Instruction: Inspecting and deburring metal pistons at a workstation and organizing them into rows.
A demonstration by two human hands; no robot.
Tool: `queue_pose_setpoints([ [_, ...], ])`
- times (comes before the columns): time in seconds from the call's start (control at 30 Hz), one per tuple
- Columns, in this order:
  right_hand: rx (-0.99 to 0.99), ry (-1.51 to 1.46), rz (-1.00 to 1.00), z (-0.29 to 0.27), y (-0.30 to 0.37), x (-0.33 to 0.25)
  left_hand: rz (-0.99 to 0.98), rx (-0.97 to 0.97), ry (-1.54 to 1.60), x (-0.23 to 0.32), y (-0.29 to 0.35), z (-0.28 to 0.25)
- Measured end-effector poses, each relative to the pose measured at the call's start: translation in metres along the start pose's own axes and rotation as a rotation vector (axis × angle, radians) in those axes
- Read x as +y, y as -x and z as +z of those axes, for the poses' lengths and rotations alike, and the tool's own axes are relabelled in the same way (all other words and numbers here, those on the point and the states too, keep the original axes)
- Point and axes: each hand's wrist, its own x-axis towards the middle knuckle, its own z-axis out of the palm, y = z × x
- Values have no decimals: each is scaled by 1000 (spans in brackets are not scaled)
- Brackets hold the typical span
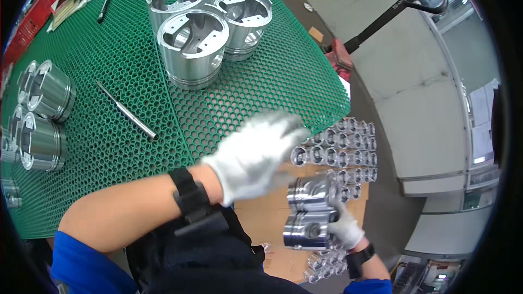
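My left hand [259,155], in a white glove, is over the near right edge of the green mesh-covered table [261,90]. Motion smears it somewhat, but its fingers look stretched out with nothing in them. Lower and to the right, my gloved right hand [347,230] is closed on two shiny metal pistons, an upper piston [310,193] and a lower piston [306,231], lying on their sides one beside the other. Their skirt ends are toward my hand, which partly hides them. On the table, a group of several pistons [193,68] stands upright with open ends up.
More pistons [43,141] lie at the table's left, near a slim metal pen-like tool [133,118]. Beyond are black pens [104,8], papers and a red basket [38,19]. Rows of pistons [343,141] stand on cardboard [259,212] below. A pallet jack handle [403,2] rises at right.
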Motion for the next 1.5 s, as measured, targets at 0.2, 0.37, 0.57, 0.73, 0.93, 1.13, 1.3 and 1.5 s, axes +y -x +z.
queue_pose_setpoints([
  [0.2,250,536,-395,-57,40,-141,-643,-371,1434,48,1,9],
  [0.37,238,687,-523,-36,6,-252,-329,-144,2161,38,-29,31],
  [0.57,218,929,-592,5,-62,-323,-555,310,1514,-37,-24,-15],
  [0.73,153,972,-694,5,-90,-320,-603,331,1223,-7,66,-87],
  [0.93,165,966,-686,6,-93,-320,-350,54,-85,-10,110,-128],
  [1.13,646,751,-1164,0,-68,-278,-332,-35,-558,-59,145,-121],
  [1.3,676,572,-1361,20,1,-233,-327,-76,-457,-72,141,-143],
  [1.5,225,767,-1336,62,-16,-135,-379,-40,-663,-82,158,-165],
])
